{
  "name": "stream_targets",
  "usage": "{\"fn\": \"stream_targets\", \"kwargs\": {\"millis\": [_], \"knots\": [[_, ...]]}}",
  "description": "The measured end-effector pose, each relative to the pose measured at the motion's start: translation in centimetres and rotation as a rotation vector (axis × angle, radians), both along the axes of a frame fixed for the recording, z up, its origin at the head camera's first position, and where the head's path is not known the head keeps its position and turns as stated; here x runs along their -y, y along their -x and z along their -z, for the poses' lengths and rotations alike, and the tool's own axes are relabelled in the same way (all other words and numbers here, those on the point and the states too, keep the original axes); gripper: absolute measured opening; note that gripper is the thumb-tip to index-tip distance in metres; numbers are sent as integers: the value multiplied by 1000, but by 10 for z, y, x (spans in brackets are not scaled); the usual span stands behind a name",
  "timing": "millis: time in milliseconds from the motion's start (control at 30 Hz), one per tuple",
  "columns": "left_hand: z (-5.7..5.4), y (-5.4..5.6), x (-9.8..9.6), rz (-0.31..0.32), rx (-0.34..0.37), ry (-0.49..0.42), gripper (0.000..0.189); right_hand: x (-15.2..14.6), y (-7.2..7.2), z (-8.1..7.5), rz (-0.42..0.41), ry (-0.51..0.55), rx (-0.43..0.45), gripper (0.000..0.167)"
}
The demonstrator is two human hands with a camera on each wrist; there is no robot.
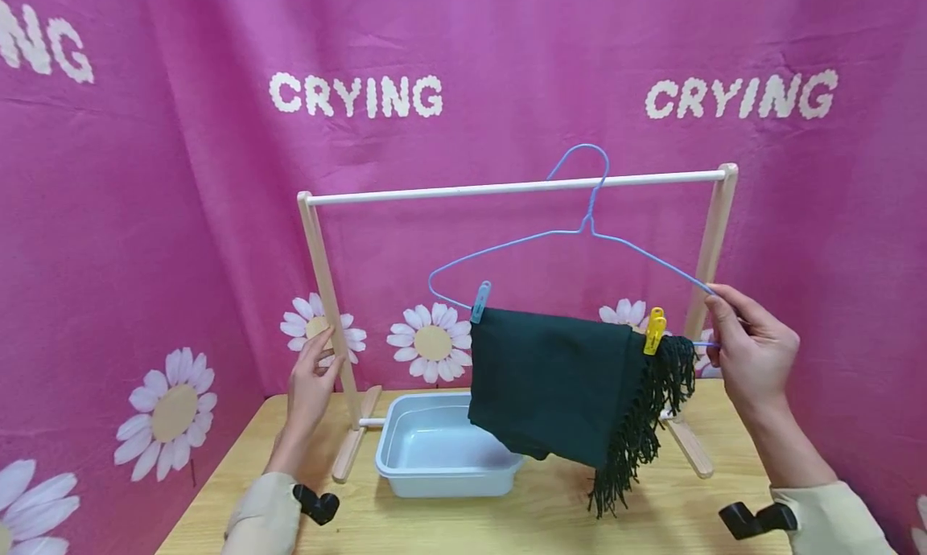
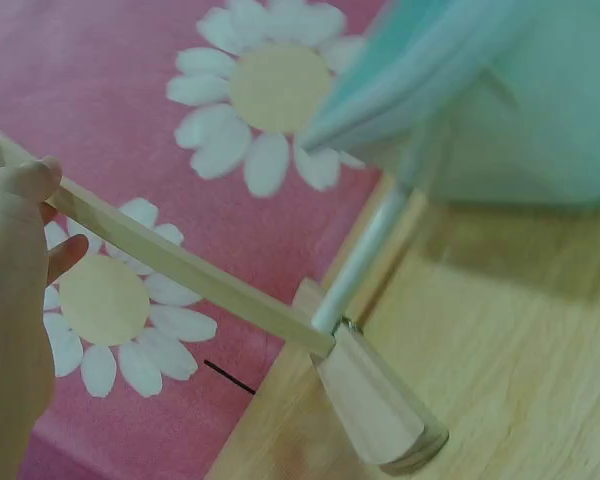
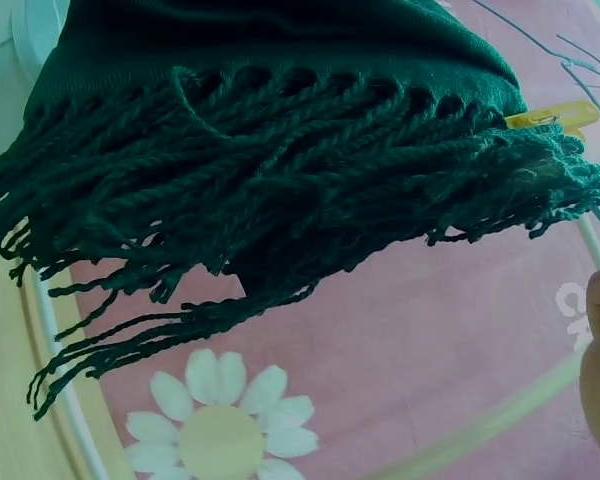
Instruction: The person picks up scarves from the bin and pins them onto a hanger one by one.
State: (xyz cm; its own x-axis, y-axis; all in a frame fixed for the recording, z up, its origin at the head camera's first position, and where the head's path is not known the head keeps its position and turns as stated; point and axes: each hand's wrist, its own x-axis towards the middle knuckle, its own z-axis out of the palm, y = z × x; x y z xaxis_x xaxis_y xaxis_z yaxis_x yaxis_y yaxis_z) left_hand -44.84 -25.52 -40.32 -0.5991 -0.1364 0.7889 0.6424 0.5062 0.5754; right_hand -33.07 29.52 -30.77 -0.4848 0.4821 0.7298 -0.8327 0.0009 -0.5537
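Note:
A dark green fringed scarf [image 1: 550, 386] hangs folded over the lower bar of a blue wire hanger [image 1: 507, 240]. A blue clothespin [image 1: 481, 302] clips its left top corner, and a yellow clothespin [image 1: 655, 331] sits near the fringe. My right hand [image 1: 756, 350] pinches the hanger's right end between thumb and fingers. The hook loops over the white rail [image 1: 434, 193] of a wooden rack. On the left, my left hand [image 1: 310, 386] holds the rack's wooden post [image 2: 180, 268], thumb and fingers about it in the left wrist view. Dark fringe [image 3: 260, 190] fills much of the right wrist view.
A pale blue plastic basin [image 1: 445, 484] stands on the wooden table [image 1: 565, 531], partly behind the scarf. The rack's feet [image 1: 691, 450] rest on the tabletop at both sides. A pink curtain [image 1: 507, 48] with daisies and white lettering closes off the back and sides.

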Motion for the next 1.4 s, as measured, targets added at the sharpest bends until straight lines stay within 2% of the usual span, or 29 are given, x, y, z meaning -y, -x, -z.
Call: {"fn": "stream_targets", "kwargs": {"millis": [100, 200, 333, 467, 800, 1067, 1200, 1400], "knots": [[4, 0, 7, -107, -82, 174, 57, -4, 0, -4, 7, -2, -22, 23], [3, 3, 10, -140, -124, 247, 58, -8, 1, -10, 14, 0, -39, 24], [2, 7, 10, -120, -90, 226, 59, -13, 0, -19, 42, -24, -45, 25], [1, 4, 10, -93, -41, 192, 59, -17, 0, -28, 113, -57, -10, 26], [-4, 3, 11, -82, -29, 206, 56, -25, 12, -45, 423, -210, 114, 25], [0, 5, 5, -85, 2, 176, 53, -32, 25, -38, 530, -237, 181, 21], [2, 5, 4, -100, -10, 176, 54, -25, 24, -35, 561, -272, 168, 19], [0, 1, 5, -130, -39, 175, 55, -27, 33, -21, 568, -308, 144, 17]]}}
